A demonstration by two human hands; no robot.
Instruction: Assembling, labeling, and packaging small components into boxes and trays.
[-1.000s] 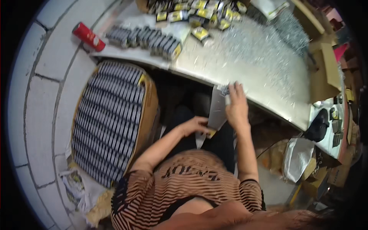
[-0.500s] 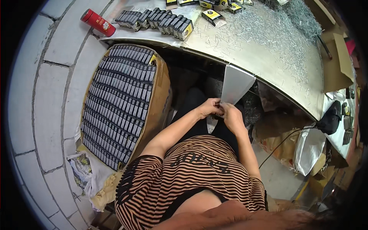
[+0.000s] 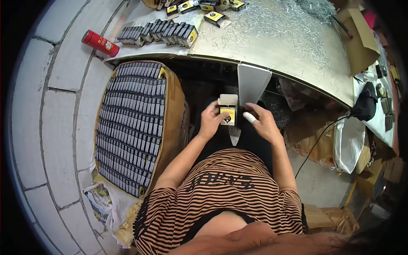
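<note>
Over my lap, my left hand (image 3: 212, 120) is closed on a small yellow, black and white cardboard box (image 3: 228, 117). Its pale top flap stands up. Just right of the box, my right hand (image 3: 260, 120) has its fingers apart and nothing in it; white tape wraps one of its digits. A grey metal chute (image 3: 253, 83) slopes from the table edge down to my lap, passing behind the box and between my hands. Its narrow tip shows below the box.
At left stands a large carton (image 3: 175, 102) packed with rows of small black-and-white boxes. On the table (image 3: 221, 46) are a row of small boxes (image 3: 178, 34), a red flask (image 3: 100, 43) and a heap of loose metal pins (image 3: 297, 25). A black cable (image 3: 316, 144) hangs at right.
My hands were together at the chute's lower end; they have come apart. The small box with its raised flap now shows in my left hand. The whole view has shifted slightly.
</note>
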